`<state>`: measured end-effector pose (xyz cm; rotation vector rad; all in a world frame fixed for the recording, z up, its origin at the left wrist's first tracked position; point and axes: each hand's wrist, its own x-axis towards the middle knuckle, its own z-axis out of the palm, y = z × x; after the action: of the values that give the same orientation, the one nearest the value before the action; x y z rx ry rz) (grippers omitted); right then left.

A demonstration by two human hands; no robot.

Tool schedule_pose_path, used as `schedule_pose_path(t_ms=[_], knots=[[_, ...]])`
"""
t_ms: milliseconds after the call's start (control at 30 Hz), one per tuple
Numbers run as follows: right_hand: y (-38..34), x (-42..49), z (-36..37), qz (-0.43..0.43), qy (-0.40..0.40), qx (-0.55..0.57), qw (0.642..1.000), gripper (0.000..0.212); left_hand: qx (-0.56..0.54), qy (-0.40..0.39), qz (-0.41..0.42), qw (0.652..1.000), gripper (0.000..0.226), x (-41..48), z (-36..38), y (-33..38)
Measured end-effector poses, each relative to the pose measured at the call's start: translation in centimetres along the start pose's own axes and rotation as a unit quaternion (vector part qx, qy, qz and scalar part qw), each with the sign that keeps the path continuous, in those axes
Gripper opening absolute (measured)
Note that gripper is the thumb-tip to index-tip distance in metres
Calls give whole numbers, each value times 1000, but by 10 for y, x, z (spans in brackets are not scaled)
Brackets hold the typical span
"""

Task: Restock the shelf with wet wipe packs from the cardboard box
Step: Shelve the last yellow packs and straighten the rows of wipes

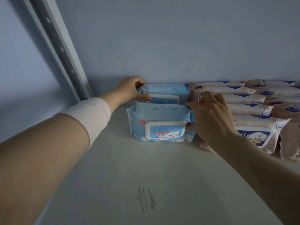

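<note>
Two blue wet wipe packs stand upright on the white shelf (146,176), one behind the other. My left hand (129,89) grips the left end of the rear blue pack (164,91) near the back wall. My right hand (211,117) grips the right end of the front blue pack (155,122), thumb on its front face, fingers over its top. The front pack shows a white flip lid with a polar bear label. The cardboard box is out of view.
Rows of pink wet wipe packs (258,133) fill the shelf to the right, touching the blue ones. A perforated metal upright (61,49) rises at the left. The blue back wall (162,46) stands behind the packs. Bare shelf lies in front.
</note>
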<state>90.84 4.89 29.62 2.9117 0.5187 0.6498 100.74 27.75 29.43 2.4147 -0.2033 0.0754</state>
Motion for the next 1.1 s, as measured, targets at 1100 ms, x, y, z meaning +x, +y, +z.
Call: schedule_pose_path(t_ms=[1100], knots=[[0,18,0,61,-79,41,994,63,162,-179,5,970,87,-20,-21,38]])
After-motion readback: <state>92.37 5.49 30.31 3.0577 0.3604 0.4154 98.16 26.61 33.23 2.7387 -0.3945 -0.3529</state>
